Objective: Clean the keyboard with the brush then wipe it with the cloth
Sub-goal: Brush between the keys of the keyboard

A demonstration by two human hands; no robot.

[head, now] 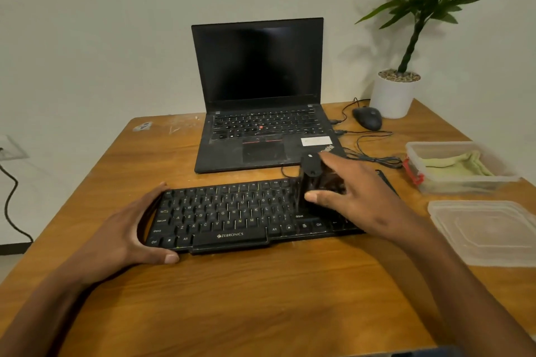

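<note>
Both our hands busy: left hand [127, 229] grips keyboard [232, 214] edge, right hand [351, 194] clasps brush [311, 180] over keys.

Two bare forearms, no sleeves anywhere up to the bottom frame edge. No watch, no bracelet, no ring, no glove. Left grip [127, 229] with thumb and four fingers, thumbnail short and pale. Right grip [356, 197] seen from the back, knuckles and tendons plain, thumbnail short, fingertips partly hidden and blurred. Wrists slim, forearms widening toward the camera. Wide-angle lens bending both arms outward at the bottom corners.
</note>
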